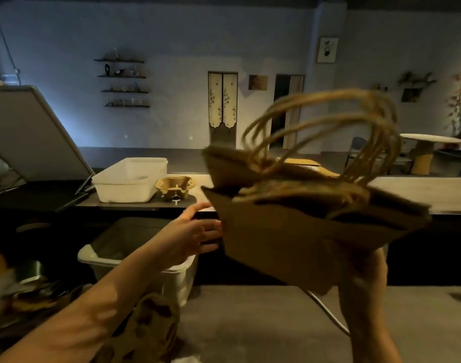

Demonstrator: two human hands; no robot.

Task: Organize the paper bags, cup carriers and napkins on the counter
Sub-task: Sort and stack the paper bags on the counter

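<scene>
**Paper bags (289,239) up in 1 hand, other hand reaching in**

The right hand (365,279) grips the bundle of brown paper bags by its lower corner and holds it tilted in the air above the near surface (276,323). The left hand (190,231) is spread wide, fingers straight, just beside the bundle's left edge; whether it touches the paper cannot be told. Several bags are nested together, their mouths gaping, and the twine handles (328,121) arc up in blurred loops.

Under the left forearm a stack of pulp cup carriers (145,328) lies on the near surface. Below the left hand stands a white bin (177,279). On the far surface (420,192) another cup carrier (175,191) sits just beside 2 stacked white tubs (127,184). Napkins cannot be made out for certain.

Risks, as a judgement:
- A 1-corner grip on a loose, splayed bundle could let inner bags slide out and drop, perhaps into the white bin.
- The swinging handles may snag each other or the left hand's fingers.
- The left forearm passes close over the cup carriers and could knock the stack off the edge.
</scene>
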